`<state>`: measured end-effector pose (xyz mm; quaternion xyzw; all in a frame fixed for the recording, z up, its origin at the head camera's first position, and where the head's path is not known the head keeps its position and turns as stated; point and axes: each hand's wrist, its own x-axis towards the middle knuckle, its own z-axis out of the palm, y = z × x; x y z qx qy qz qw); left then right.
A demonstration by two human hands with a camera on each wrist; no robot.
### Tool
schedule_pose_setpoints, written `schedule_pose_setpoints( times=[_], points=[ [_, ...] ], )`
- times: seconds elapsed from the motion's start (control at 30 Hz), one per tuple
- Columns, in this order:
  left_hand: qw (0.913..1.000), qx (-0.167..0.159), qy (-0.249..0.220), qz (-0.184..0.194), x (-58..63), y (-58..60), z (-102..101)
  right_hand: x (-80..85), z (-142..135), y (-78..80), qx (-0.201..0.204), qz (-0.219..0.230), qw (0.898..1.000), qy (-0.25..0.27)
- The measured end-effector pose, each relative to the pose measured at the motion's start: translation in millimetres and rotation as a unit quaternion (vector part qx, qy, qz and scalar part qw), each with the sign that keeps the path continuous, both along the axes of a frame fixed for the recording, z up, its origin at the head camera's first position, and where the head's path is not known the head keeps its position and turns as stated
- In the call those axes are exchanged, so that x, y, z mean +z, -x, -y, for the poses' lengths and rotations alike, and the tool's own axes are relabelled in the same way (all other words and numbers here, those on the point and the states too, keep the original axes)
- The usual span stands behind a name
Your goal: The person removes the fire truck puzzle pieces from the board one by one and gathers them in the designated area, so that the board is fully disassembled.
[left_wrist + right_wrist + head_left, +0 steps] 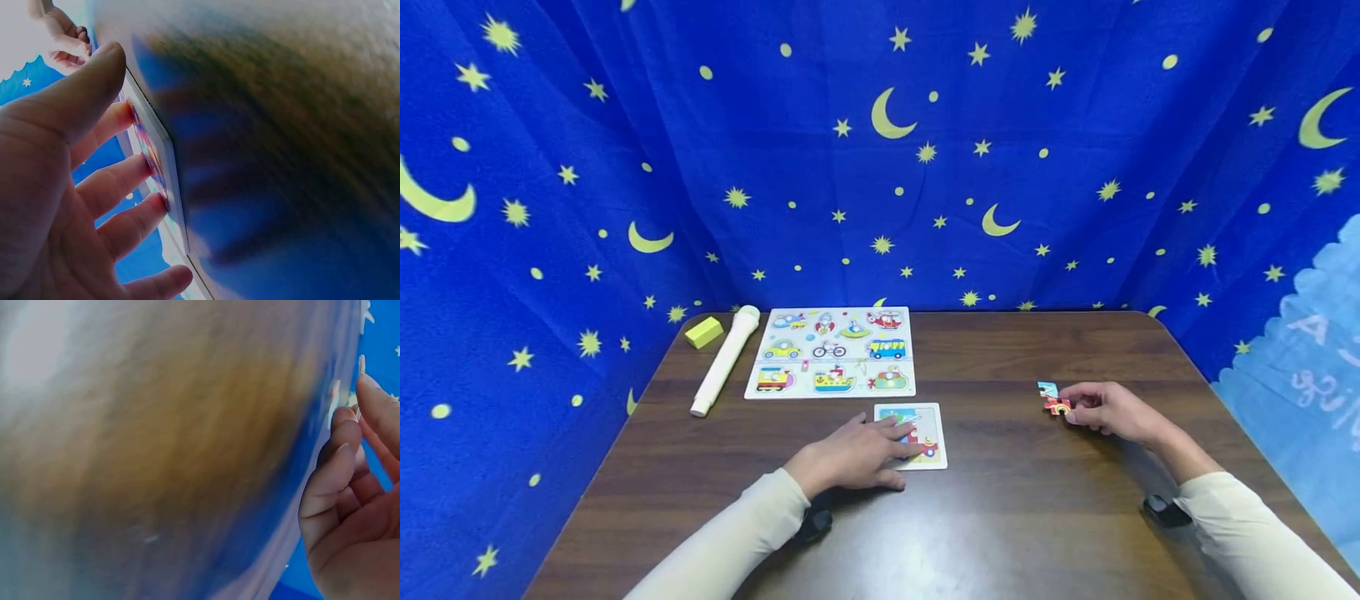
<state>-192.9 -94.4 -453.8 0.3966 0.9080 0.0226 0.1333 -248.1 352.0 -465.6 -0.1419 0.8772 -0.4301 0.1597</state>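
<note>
One left hand (861, 455) rests splayed fingers on a framed jigsaw puzzle (931, 422), its grip loose and holding nothing. Over the tabletop (992, 492) at the puzzle's three o'clock, well apart, the right hand (1108, 412) pinches red and light-blue jigsaw pieces (1057, 407) in its grip, exact number unclear. A vehicle puzzle board (805, 333) lies at the framed puzzle's ten o'clock.

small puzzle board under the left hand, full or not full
Not full: the small puzzle board shows bare grey backing at its upper right, beside coloured pieces. The left hand hides part of it.
</note>
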Motion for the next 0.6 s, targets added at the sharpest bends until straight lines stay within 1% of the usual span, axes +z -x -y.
schedule_pose_setpoints(
  times=[0.1, 0.23, 0.4, 0.6],
  points=[
    [1.0000, 0.001, 0.003, -0.001, 0.5, 0.5, 0.7, -3.7, -3.4, 0.3, 0.004, -0.001, 1.000, -0.001],
    [1.0000, -0.002, 0.003, -0.006, -0.2, 1.1, 2.1, -7.0, -1.3, 1.5, 0.013, -0.013, 1.000, -0.011],
    [1.0000, -0.005, 0.002, -0.007, 1.0, 0.3, 0.5, -6.9, -1.0, 2.9, 0.010, -0.028, 0.999, -0.024],
    [0.9999, -0.005, -0.001, -0.010, 1.2, -0.7, 0.2, -7.8, 0.4, 2.8, 0.008, -0.021, 0.999, -0.041]
  ],
)
